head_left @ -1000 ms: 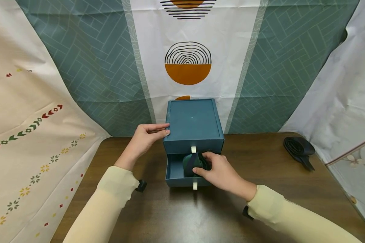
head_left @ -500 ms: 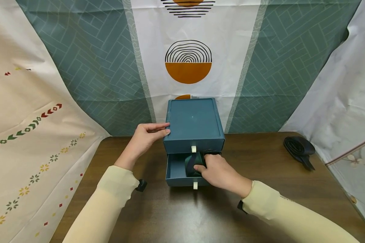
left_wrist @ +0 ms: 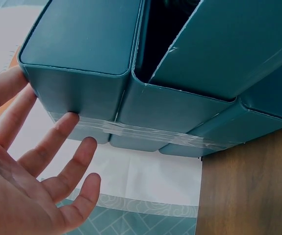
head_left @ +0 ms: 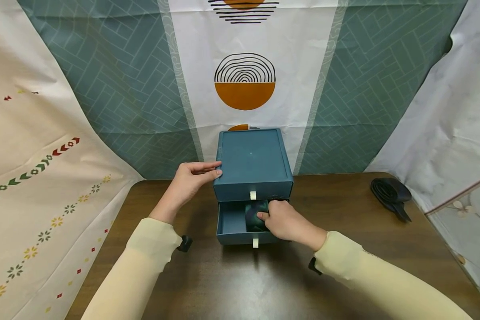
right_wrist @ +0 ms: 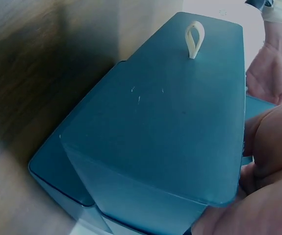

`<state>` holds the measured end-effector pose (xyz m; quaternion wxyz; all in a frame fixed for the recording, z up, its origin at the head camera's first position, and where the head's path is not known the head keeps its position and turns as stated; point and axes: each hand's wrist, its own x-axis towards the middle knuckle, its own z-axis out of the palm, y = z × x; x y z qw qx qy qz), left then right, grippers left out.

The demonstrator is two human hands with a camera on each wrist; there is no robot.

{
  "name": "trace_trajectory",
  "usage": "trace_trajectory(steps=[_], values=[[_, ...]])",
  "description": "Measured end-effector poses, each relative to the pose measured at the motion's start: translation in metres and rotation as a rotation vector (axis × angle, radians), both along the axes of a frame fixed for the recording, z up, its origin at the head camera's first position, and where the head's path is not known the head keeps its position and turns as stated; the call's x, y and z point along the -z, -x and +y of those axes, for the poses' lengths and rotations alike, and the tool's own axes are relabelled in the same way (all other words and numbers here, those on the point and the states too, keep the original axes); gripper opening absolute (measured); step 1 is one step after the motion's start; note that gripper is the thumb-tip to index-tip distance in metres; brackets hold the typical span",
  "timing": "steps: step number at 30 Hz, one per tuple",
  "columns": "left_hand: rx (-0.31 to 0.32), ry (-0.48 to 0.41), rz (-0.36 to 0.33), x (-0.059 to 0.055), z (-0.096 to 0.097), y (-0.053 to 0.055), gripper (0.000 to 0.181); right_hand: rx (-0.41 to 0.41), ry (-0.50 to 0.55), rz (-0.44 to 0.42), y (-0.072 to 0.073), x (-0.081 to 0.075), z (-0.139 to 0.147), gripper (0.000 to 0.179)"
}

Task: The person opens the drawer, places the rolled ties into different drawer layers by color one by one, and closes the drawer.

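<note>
A blue drawer unit (head_left: 253, 158) stands in the middle at the back of the table, its lower visible drawer (head_left: 230, 224) pulled out. A rolled dark green and navy necktie (head_left: 254, 217) lies in the right half of that drawer. My right hand (head_left: 286, 221) reaches in from the right and grips the roll, thumb on its near left side, other fingers mostly hidden. My left hand (head_left: 190, 180) touches the unit's upper left side with its fingertips. In the left wrist view its fingers (left_wrist: 64, 129) are spread and loosely bent beside the taped casing (left_wrist: 77, 88).
A black rolled strip with a loose tail (head_left: 390, 195) lies at the table's right side. Cream loop tabs sit on the drawer fronts, such as the pull tab (right_wrist: 193, 40) in the right wrist view. Patterned cloth (head_left: 246, 40) hangs behind the wooden table (head_left: 328, 191).
My right hand has pushed down into the drawer, and the rolled necktie has shifted right and sits lower there. My left hand stays in place on the unit.
</note>
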<state>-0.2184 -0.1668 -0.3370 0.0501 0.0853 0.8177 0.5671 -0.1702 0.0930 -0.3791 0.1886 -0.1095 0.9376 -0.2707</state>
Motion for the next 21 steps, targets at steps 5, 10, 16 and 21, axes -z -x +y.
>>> trace_trajectory(steps=[5,10,16,21], values=[[0.0,0.008,0.016,0.0067,-0.0022,0.004,0.041,0.001,0.05,-0.045,0.0043,-0.0003,0.0002,0.051],[-0.007,0.016,0.014,0.0067,-0.0021,0.0038,0.04,-0.002,0.046,-0.051,0.0068,0.0001,0.0004,0.051],[-0.012,0.009,0.015,0.0069,-0.0024,0.0036,0.038,-0.002,0.058,-0.045,0.0071,-0.0009,0.002,0.051],[-0.006,0.004,0.011,0.0068,-0.0024,0.0036,0.039,0.005,0.082,-0.017,0.0033,-0.0042,0.0067,0.047]])
